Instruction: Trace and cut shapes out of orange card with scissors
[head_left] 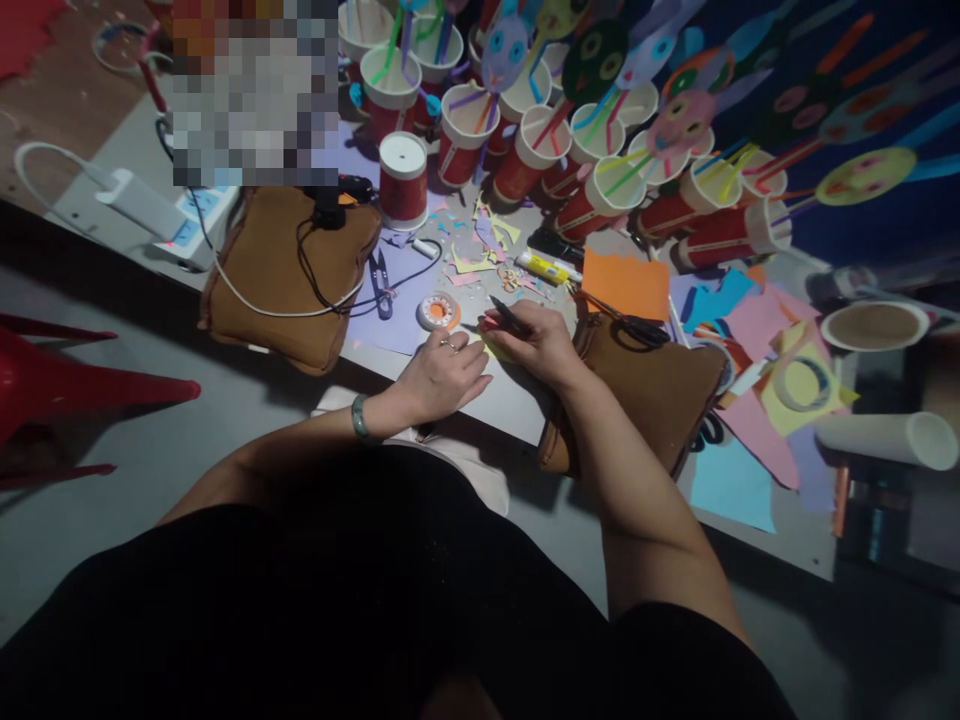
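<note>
My right hand (pixel 534 342) is closed on a dark pen (pixel 508 316), its tip pointing up and left. Beside it, at the table's front edge, my left hand (pixel 444 375) rests with curled fingers near a small yellow paper piece (pixel 495 346); whatever its fingertips hold is hidden. A round white and orange tape roll (pixel 439 312) lies just beyond my left hand. Small black snips (pixel 382 285) are to the left of the roll. Coloured paper scraps (pixel 487 245) lie past both hands.
Brown cushions lie left (pixel 289 275) and right (pixel 637 385). Red cups (pixel 525 150) with straws and paper animal faces crowd the back. An upturned cup (pixel 403 180), orange paper (pixel 626 283), black scissors (pixel 637 328) and a charger (pixel 142 205) with cables are around. A red stool (pixel 82 385) stands left.
</note>
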